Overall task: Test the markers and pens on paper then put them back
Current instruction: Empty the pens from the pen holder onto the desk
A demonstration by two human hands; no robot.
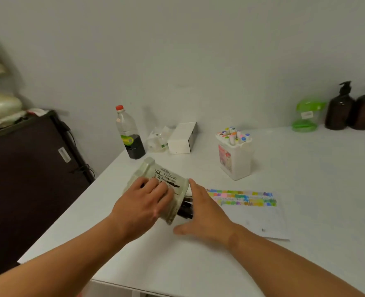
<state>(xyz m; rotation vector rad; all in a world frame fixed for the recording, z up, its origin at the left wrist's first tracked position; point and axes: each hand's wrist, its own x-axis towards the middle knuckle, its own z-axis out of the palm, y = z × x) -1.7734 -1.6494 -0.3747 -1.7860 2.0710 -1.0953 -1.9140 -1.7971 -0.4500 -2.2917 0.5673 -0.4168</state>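
Tipping is the step in hand, as I judge it: the left hand (144, 202) lies on a pale ceramic pen holder (155, 187) tilted on its side on the table (198, 264), fingers (158, 189) spread across its wall and pressing it. Dark pens (185, 209) poke from its mouth toward the right hand (203, 215), which waits flat and empty, fingers wide, just beside them. Pouring slowly would stop pens rolling off. Further right lies the paper (260, 217) with coloured swatches, and behind it a white box (235, 159) stands upright, packed with markers (234, 135).
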